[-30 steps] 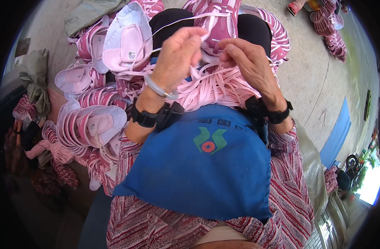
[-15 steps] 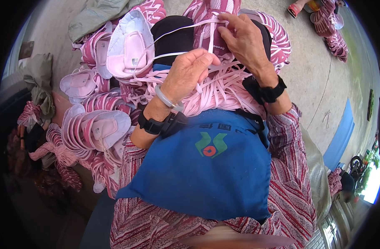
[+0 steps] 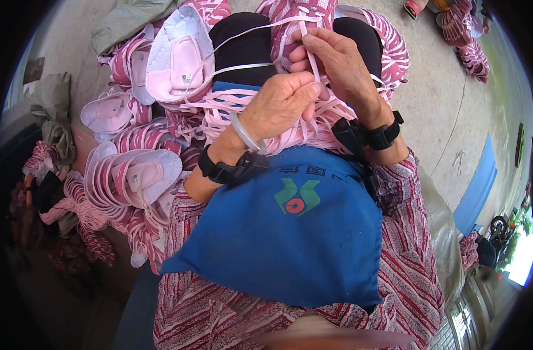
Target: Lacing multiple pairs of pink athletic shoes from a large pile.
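Hands close together above the lap: left hand lower, right hand slightly higher and farther forward. Pale pink lace runs fairly straight down from the pink shoe to the left hand, whose thumb and fingers are pinched on it. Lace also passes right at the thumb and curled fingers of the right hand; cannot tell whether these grip it. Shoe sits between two black-clad knees, partly cut off by the top edge. Two strands cross the left knee toward a large upper, pink insole showing. Loose pile of laces on the lap, just under the hands, bordering the blue apron. Pale bracelet on left wrist; black strap on each. Nested stack of uppers to the left; striped stack beyond the right knee. Blue sheet on floor, far right.
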Demonstrator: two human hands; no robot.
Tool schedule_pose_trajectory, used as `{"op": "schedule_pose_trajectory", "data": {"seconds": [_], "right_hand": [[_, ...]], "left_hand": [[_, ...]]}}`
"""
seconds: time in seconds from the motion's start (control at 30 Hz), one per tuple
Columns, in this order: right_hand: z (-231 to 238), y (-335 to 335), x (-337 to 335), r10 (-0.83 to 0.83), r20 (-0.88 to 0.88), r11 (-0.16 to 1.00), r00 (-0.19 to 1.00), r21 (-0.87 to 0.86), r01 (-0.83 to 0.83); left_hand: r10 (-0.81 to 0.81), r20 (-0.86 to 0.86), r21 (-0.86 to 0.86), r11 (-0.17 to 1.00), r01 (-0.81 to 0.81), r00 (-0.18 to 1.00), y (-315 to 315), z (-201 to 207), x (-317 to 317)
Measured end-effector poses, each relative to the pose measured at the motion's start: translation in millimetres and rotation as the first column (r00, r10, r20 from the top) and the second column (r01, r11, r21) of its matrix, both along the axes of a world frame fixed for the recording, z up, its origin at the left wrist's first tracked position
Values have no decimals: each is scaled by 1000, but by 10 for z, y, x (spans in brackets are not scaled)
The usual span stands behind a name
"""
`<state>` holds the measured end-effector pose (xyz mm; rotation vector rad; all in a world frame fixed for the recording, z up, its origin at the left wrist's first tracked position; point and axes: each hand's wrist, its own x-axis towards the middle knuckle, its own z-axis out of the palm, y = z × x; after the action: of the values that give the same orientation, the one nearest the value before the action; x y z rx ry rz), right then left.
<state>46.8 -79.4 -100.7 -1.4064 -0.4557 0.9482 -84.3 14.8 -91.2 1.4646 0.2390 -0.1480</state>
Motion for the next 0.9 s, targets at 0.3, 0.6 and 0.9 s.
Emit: {"op": "schedule_pose_trajectory", "data": {"seconds": [0.3,0.6,0.9], "right_hand": [[-7,-152,155,54,233,997,971,-64,-40],[-21,-178,171,99,393,988,914,-150,-43],[2,-248,260,113,399,991,910,-109,-75]], "left_hand": [[333,429,519,670,-531,840,536,-96,328],[49,379,775,529,-346,924,605,0,573],[11,188,823,544,-163,982,851,-126,669]]}}
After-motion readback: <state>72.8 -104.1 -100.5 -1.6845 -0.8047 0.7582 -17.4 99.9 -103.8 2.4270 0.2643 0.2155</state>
